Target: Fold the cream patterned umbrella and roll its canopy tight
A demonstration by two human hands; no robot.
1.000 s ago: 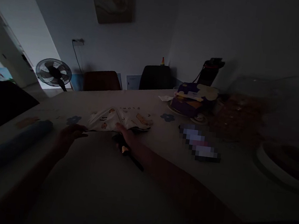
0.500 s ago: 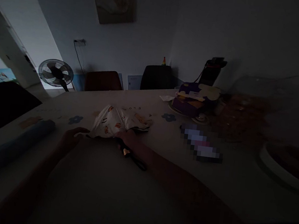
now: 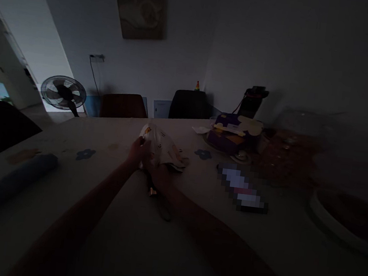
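Observation:
A pale folding umbrella (image 3: 166, 147) with small orange and dark prints lies loosely gathered on the table. Its dark handle and wrist strap (image 3: 153, 192) point toward me. My left hand (image 3: 139, 152) is closed on the canopy's left side, the cloth bunched in its fingers. Just beside it, my right hand (image 3: 156, 170) wraps round the umbrella near the handle end; its fingers are partly hidden and dark. A second, blue-grey rolled umbrella (image 3: 13, 184) lies to the left, touched by neither hand.
Right of my hands lies a blurred-out phone (image 3: 243, 188). Behind it are a purple package (image 3: 228, 134), a clear container of reddish-brown things (image 3: 296, 156) and a round bowl (image 3: 319, 208). Chairs (image 3: 124, 105) and a fan (image 3: 64, 93) stand beyond the pale table (image 3: 108, 236).
My left hand has moved right and up, from the canopy's left edge to beside my right hand. The canopy's spread-out left side is now drawn in narrower. The view has tilted slightly up.

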